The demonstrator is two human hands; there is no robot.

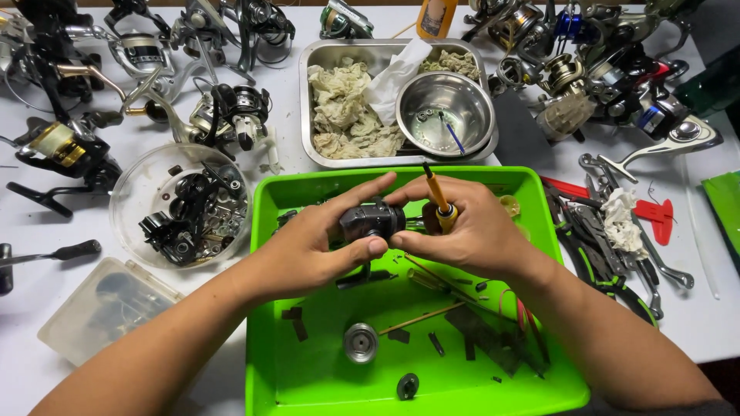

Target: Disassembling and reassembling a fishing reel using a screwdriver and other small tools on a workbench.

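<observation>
Both hands over the green plastic tray (266, 370), working on a dark fishing reel body (371, 221). Left hand (308, 246) wraps the reel body from the left, thumb underneath, fingers over the top, firm hold. Right hand (470, 231) meets it from the right, fingertips touching the reel body, and also clamps a yellow-handled screwdriver (439, 202) between the fingers, handle end down, shaft pointing up and away. Reel body sits above the upper middle of the tray, off its floor.

Tray floor: a round metal spool part (361, 342), a small black gear-like disc (407, 385), thin wooden sticks (420, 317), scattered dark bits.

Behind the tray: rectangular steel pan (304, 100) holding crumpled rags (343, 108) and a steel bowl (445, 112) with small parts inside.

Left of the tray: clear round bowl (127, 196) full of black reel parts, a clear plastic box (104, 308) nearer the counter edge, several spinning reels (231, 108) further back.

Right of the tray: pliers (597, 258), red-handled tools, a crumpled white tissue (620, 219), more reels (601, 69) at the far right of the white counter (31, 308).
</observation>
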